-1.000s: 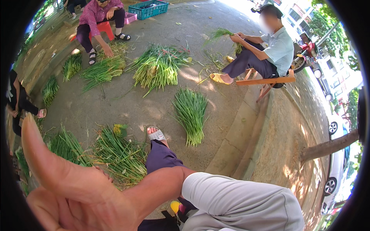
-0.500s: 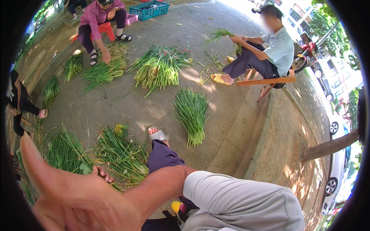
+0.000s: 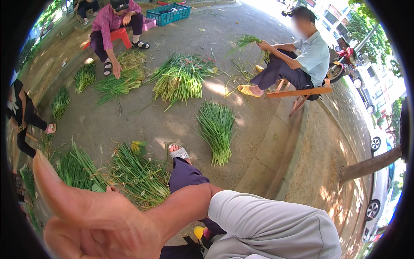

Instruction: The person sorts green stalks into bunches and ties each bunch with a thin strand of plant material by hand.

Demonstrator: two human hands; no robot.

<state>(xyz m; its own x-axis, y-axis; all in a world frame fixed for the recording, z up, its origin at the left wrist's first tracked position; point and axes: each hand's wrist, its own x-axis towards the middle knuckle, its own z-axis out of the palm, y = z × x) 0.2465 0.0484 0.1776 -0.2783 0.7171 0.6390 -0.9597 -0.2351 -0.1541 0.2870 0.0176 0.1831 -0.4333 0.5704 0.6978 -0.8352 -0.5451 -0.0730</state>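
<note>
Large in the lower left, my right hand [image 3: 108,220] is raised close to the camera with its palm toward me. Its thumb is stretched upward, the fingers bend loosely at the lower rim, and nothing shows in it. Just behind its edge peeks a small skin-coloured bit, seemingly my left hand [image 3: 113,189], almost wholly hidden. Beyond lie a loose heap of chives [image 3: 138,175] with yellowed stalks and another green heap [image 3: 77,166] to its left. A neat bundle of chives [image 3: 215,131] lies past my sandalled foot [image 3: 177,151].
Across the ground lies a bigger chive pile [image 3: 179,82]. One person [image 3: 112,21] on a red stool reaches to chives at the far left. Another person [image 3: 312,56] on a wooden chair holds a bunch [image 3: 246,41]. A teal crate [image 3: 168,15] stands behind; a kerb [image 3: 276,142] runs at right.
The whole view has shifted slightly right. My right hand now covers most of the fingers that showed behind it. The person on the red stool still reaches to the chives.
</note>
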